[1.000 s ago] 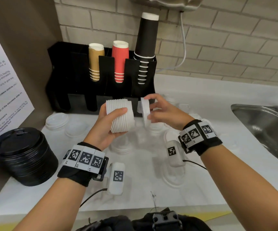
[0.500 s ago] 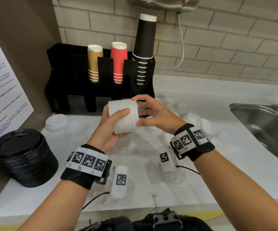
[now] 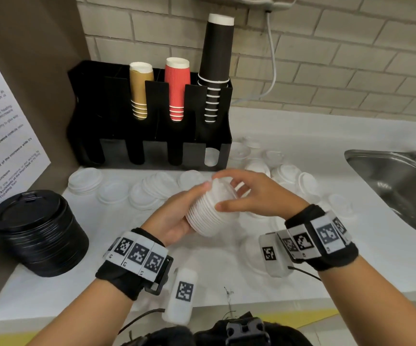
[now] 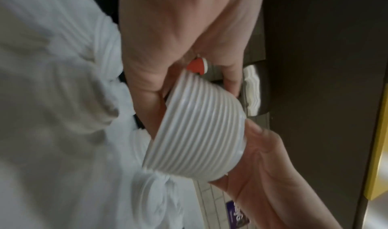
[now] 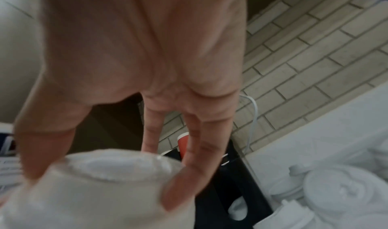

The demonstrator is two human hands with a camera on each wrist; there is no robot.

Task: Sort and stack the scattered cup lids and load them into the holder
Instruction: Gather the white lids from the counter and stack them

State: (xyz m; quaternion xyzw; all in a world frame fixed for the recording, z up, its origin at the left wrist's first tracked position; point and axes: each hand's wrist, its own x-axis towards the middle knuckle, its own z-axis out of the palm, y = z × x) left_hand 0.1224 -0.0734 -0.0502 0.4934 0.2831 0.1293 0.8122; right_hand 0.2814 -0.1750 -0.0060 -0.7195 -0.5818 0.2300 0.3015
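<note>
single lid (image 3: 223, 188) now on lid stack (image 3: 208, 213)

A shared kitchenette or break-room drinks station, prob. in an office or similar bldg. A white countertop (image 3: 301, 136) is set against a pale brick wall (image 3: 351, 58). A black cup holder (image 3: 149, 146) is stood at the back, loaded w/ stacks of tan, red & black paper cups. White cup lids (image 3: 84, 178) are scattered over the counter, and a stack of black lids (image 3: 37, 231) is seen at left. A stainless sink (image 3: 396, 186) w/ tap is fitted at right. A printed notice (image 3: 0, 136) mentioning a microwave is posted on the left wall.
</note>
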